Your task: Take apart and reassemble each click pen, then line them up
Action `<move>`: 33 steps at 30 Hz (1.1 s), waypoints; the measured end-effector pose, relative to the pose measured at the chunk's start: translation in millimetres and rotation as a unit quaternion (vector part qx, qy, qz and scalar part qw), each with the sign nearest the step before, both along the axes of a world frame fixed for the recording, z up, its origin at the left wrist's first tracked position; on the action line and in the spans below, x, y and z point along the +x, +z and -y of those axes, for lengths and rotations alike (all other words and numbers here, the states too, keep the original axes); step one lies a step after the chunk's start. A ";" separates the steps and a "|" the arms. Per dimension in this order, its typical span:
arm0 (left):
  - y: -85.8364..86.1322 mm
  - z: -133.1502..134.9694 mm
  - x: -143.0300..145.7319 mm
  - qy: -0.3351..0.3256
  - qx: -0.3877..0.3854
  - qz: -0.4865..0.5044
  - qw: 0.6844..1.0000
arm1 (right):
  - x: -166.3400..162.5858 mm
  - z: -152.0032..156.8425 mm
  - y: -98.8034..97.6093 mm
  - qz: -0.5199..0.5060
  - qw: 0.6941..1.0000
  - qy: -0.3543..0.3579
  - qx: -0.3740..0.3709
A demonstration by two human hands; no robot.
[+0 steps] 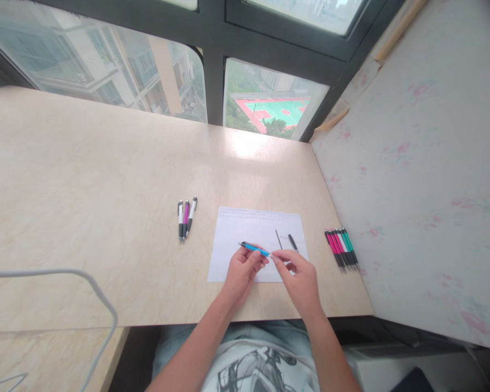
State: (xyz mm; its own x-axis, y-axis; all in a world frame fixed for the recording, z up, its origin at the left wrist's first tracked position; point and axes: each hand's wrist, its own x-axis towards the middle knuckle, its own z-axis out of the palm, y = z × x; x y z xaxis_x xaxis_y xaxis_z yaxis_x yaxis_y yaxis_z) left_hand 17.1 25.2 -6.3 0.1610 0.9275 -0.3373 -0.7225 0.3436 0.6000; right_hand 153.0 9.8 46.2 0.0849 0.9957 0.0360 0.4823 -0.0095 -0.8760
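My left hand (242, 268) is closed around a blue pen barrel (253, 249) with a dark clip end pointing left. At the barrel's right end, the fingertips of my right hand (299, 277) are pinched together; a tiny pale piece seems to be there, too small to name. Both hands are above a white sheet of paper (228, 234) with rows of handwriting along its top. On the sheet, just beyond my right hand, lie a thin dark pen refill (278, 238) and a black pen grip section (293, 242).
Left of the paper lie two white pens (180, 218) and a purple pen (186, 215). Several pink, white and green pens (340, 247) form a row at the right, near the flowered wall (416, 218). A grey cable (93, 283) arches across the left front of the table (106, 218).
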 end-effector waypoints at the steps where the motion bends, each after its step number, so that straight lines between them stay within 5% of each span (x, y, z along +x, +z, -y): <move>1: -0.1 0.1 0.0 -0.001 0.001 0.002 1.000 | -0.8 0.0 0.8 0.008 1.000 0.005 0.009; 19: -0.1 1.7 -1.1 -0.012 -0.022 0.038 0.999 | -0.2 -0.8 2.1 0.059 0.997 0.009 0.041; 27: 1.7 0.5 -1.2 -0.003 -0.046 0.034 0.998 | 41.4 -6.3 -30.8 0.301 0.953 -0.043 0.013; 33: -6.2 0.0 -1.3 0.000 -0.048 0.029 0.998 | 37.3 -7.6 -47.8 0.359 0.933 -0.008 -0.006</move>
State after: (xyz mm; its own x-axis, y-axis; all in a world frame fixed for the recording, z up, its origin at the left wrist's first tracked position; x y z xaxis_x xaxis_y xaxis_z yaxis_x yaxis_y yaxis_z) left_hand 15.8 25.2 -12.5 0.1826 0.8918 -0.4140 -0.7547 0.3970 0.5223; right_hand 190.3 17.4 -1.6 0.0573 0.9952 0.0788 0.9445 -0.0285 -0.3271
